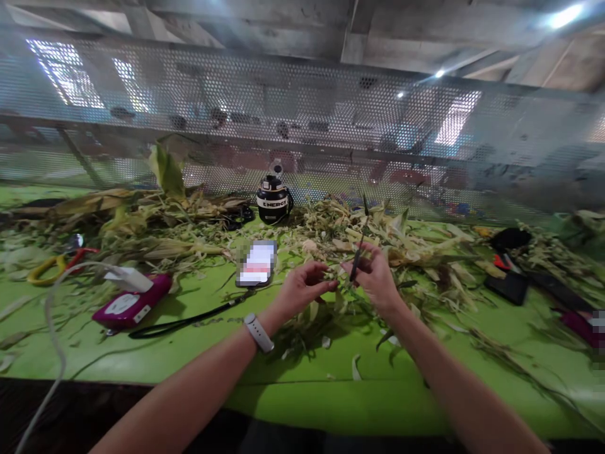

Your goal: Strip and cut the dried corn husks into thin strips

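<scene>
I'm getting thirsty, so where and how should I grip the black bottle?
Probably by the loop-like handle on the right of the black bottle, coming from the right: it juts from the rounded body, and the bottle stands upright. The phone lies nearer, left of that path.

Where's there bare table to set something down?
Green table between the black strap and left forearm looks clearest; the front strip between that arm and the right forearm has few scraps. Crowded: around the left hand and right hand, and back along the perforated screen, where husks heap.
</scene>
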Motion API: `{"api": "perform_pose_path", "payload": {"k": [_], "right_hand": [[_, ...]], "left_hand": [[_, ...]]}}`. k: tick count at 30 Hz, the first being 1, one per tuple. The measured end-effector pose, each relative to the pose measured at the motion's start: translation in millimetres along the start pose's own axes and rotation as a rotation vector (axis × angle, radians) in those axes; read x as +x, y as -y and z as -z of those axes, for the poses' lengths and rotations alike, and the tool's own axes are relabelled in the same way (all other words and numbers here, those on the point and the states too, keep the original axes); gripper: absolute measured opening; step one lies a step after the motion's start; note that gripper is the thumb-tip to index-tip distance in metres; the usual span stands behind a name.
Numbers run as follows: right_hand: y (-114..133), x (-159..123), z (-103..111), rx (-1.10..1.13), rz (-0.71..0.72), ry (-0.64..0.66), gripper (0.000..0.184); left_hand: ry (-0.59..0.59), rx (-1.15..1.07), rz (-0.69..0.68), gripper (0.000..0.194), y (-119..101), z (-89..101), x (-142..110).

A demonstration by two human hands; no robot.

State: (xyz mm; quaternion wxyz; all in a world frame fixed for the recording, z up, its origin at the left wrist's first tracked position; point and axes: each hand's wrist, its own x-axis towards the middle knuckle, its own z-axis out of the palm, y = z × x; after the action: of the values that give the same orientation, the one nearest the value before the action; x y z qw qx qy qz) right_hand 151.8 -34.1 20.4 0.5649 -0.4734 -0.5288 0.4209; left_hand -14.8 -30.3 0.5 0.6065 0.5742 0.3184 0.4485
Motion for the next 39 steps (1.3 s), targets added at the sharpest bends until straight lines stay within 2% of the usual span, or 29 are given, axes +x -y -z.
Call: {"api": "perform_pose_path", "payload": {"k": [6, 8, 13, 19, 23, 25, 28, 32, 35, 39], "right_hand": [[2.4, -1.7, -0.1, -0.031, 0.027, 0.063, 0.057], [2.1, -1.8, -0.8, -0.038, 0.029, 0.066, 0.056], [-1.1, -2.5, -6.9, -0.026, 0.015, 0.091, 0.055], [-5.8, 4.0, 0.3, -0.055, 0.031, 0.005, 0.054], [-4.2, 13.2, 15.0, -0.126, 0.027, -0.043, 0.052], [-2.4, 15.0, 19.1, -0.173, -0.032, 0.042, 0.05], [-0.5, 12.3, 19.9, -0.236, -0.13, 0.246, 0.046], [-1.9, 5.3, 18.2, -0.319, -0.172, 0.446, 0.04], [-5.6, 4.3, 18.5, -0.34, -0.186, 0.515, 0.038], [-9.4, 6.6, 19.7, -0.324, -0.199, 0.516, 0.04]], "left_hand": [[0.108, 0.079, -0.03, 0.04, -3.2, 0.1, -4.6], [0.074, 0.05, -0.042, 0.036, -2.9, 0.1, -3.7], [-0.121, -0.06, -0.077, 0.038, -0.2, 0.5, 0.6], [-0.03, -0.046, -0.054, 0.042, 1.7, 11.4, 6.1], [-0.153, -0.024, -0.114, 0.042, 1.5, 20.5, 12.6], [-0.203, 0.006, -0.156, 0.043, 0.8, 24.0, 15.2], [-0.275, 0.024, -0.189, 0.042, -0.6, 27.5, 17.5], [-0.348, 0.023, -0.204, 0.035, -1.4, 29.2, 18.9], [-0.325, 0.043, -0.241, 0.033, 1.0, 29.3, 20.2], [-0.274, 0.134, -0.281, 0.033, 7.8, 29.9, 22.4]]}}
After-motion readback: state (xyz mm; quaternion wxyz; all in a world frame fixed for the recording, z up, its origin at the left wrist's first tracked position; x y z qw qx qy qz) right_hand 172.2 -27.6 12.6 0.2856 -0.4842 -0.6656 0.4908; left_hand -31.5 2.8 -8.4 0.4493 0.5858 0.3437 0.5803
